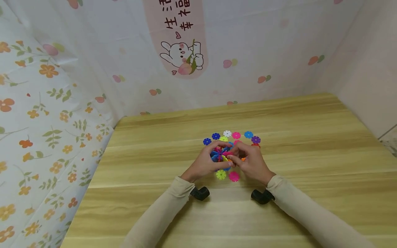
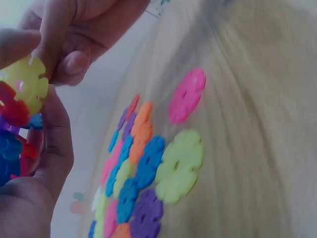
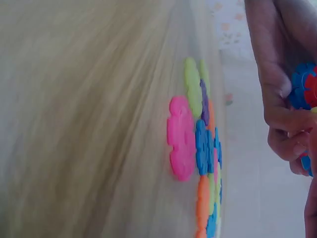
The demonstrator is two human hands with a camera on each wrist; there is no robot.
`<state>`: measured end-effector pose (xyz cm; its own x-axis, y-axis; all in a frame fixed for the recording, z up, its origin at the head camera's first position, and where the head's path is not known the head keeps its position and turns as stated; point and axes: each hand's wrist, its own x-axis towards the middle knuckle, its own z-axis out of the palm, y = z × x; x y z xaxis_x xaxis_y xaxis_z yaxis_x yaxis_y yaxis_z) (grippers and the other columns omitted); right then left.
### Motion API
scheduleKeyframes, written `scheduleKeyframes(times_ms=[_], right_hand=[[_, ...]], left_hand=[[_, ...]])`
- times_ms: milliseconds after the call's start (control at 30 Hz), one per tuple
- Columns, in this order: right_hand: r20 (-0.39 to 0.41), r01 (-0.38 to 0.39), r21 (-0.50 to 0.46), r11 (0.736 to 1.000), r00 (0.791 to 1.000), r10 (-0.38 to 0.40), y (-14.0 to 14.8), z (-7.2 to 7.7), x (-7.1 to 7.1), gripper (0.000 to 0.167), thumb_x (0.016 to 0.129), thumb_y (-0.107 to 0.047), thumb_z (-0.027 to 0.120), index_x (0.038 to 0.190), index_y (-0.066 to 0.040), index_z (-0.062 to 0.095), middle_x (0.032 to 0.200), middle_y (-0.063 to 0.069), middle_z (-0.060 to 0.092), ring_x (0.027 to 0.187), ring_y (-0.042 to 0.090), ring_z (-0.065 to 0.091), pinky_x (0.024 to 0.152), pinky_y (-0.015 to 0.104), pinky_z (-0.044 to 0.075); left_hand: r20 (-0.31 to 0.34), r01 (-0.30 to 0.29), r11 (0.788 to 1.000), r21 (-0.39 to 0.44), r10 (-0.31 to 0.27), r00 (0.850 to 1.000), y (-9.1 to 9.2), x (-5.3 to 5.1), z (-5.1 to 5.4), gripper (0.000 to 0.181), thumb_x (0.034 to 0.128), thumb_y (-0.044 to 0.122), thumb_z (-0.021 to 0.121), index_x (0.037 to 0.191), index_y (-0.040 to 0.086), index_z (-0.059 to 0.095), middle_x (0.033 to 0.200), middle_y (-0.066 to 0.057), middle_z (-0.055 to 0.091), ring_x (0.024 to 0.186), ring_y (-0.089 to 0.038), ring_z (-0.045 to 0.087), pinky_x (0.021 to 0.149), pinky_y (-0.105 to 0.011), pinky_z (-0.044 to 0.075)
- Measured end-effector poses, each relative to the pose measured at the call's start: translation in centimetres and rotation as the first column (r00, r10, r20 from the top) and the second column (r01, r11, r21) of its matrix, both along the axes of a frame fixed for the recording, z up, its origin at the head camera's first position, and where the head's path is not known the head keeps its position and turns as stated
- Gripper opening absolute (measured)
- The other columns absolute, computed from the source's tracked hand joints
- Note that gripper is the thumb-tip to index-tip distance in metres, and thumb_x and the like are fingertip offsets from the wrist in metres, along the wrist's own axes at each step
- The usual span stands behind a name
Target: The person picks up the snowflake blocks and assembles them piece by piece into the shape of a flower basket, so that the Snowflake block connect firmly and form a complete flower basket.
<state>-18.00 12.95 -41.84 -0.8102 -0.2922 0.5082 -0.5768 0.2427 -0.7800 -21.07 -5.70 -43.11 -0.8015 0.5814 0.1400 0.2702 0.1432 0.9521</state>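
Above the wooden table, my left hand (image 1: 203,162) holds a cluster of joined, notched snowflake discs (image 1: 219,155) in blue, red, pink and yellow. My right hand (image 1: 253,164) meets it from the other side, thumb and fingers pinching at the cluster's edge; which piece they pinch is partly hidden. In the left wrist view a yellow disc (image 2: 29,87) and blue discs (image 2: 10,153) of the cluster show between the hands. The right wrist view catches only a blue and red part (image 3: 299,84) of it, with fingers covering the rest.
Loose discs lie flat around and beneath the hands, among them a pink disc (image 1: 234,176), a yellow-green disc (image 1: 221,174) and a purple disc (image 1: 255,140). The wooden table (image 1: 155,144) meets a patterned curtain (image 1: 248,48) at the back. Black wrist devices (image 1: 201,193) sit under the sleeves.
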Motion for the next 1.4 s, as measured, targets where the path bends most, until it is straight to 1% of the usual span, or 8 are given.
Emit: scheduleKeyframes(times_ms=[267,500,667,833,933,1033,1133,1400], right_hand=[[-0.035,0.043,0.164,0.986,0.999,-0.038,1.1,-1.6,-1.2,0.016,0.078,-0.004,0.074,0.088,-0.015,0.067,0.077,-0.012,0.062,0.061,0.006,0.056,0.055,0.025,0.050],[-0.052,0.085,0.194,0.977,0.996,-0.076,1.7,-1.9,-1.3,0.013,0.079,-0.008,0.075,0.084,-0.018,0.068,0.075,-0.013,0.062,0.060,0.006,0.054,0.052,0.025,0.049],[0.000,0.112,0.148,0.983,0.994,-0.113,1.7,-1.8,-1.3,0.008,0.079,-0.013,0.075,0.081,-0.017,0.069,0.071,-0.010,0.062,0.054,0.008,0.054,0.049,0.025,0.047],[0.064,0.049,0.164,0.985,0.996,-0.061,1.7,-1.3,-1.5,0.007,0.080,-0.020,0.074,0.086,-0.017,0.072,0.074,-0.010,0.065,0.056,0.008,0.056,0.052,0.026,0.049],[0.069,0.019,0.237,0.971,0.997,-0.036,2.5,-0.8,-1.9,0.009,0.081,-0.021,0.073,0.089,-0.018,0.072,0.077,-0.012,0.065,0.060,0.007,0.057,0.053,0.026,0.049],[0.077,0.020,0.320,0.947,0.996,-0.047,4.0,-0.2,-2.6,0.011,0.080,-0.015,0.074,0.091,-0.015,0.071,0.079,-0.010,0.065,0.063,0.008,0.056,0.055,0.026,0.049],[0.093,0.028,0.423,0.906,0.993,-0.074,5.6,0.1,-3.3,0.013,0.078,-0.007,0.075,0.090,-0.011,0.070,0.081,-0.005,0.066,0.064,0.010,0.055,0.057,0.026,0.048],[0.031,0.114,0.675,0.729,0.983,-0.182,7.7,-0.3,-4.4,0.021,0.071,-0.004,0.078,0.090,-0.003,0.069,0.083,0.006,0.064,0.069,0.019,0.055,0.064,0.036,0.050]], left_hand=[[-0.023,0.003,1.000,-0.012,-0.003,1.000,-0.6,-0.3,-0.6,0.055,0.0798,0.028,0.074,0.129,0.026,0.050,0.129,0.006,0.048,0.110,-0.018,0.049,0.083,-0.037,0.048],[0.012,0.017,0.999,0.035,-0.017,1.000,-0.8,-0.1,0.2,0.060,0.0826,0.016,0.071,0.135,0.016,0.043,0.133,-0.011,0.044,0.103,-0.024,0.054,0.083,-0.037,0.048],[0.181,0.000,0.983,0.182,-0.033,0.983,-0.5,0.4,1.0,0.050,0.0915,0.010,0.059,0.137,0.008,0.040,0.128,-0.016,0.045,0.104,-0.030,0.055,0.084,-0.045,0.049],[0.371,-0.027,0.928,0.371,-0.122,0.921,-0.2,-0.1,-0.6,0.038,0.0968,0.014,0.051,0.133,0.007,0.043,0.123,-0.024,0.042,0.103,-0.035,0.057,0.082,-0.048,0.049],[0.370,-0.079,0.938,0.338,-0.055,0.927,-0.3,-0.2,-0.7,0.038,0.0942,0.014,0.056,0.131,0.007,0.046,0.124,-0.023,0.041,0.098,-0.041,0.058,0.081,-0.044,0.051],[0.348,-0.142,0.945,0.295,0.032,0.937,-0.6,-0.3,-0.5,0.038,0.0913,0.013,0.061,0.127,0.008,0.050,0.121,-0.016,0.045,0.092,-0.045,0.059,0.078,-0.038,0.052],[0.348,-0.168,0.938,0.303,0.055,0.936,-0.8,-0.3,-0.5,0.035,0.0900,0.009,0.062,0.123,0.008,0.052,0.118,-0.015,0.048,0.092,-0.046,0.060,0.078,-0.035,0.052],[0.332,-0.148,0.945,0.293,0.045,0.942,-0.9,-0.4,-0.6,0.036,0.0895,0.008,0.062,0.123,0.004,0.049,0.117,-0.015,0.048,0.091,-0.032,0.062,0.081,-0.035,0.051]])
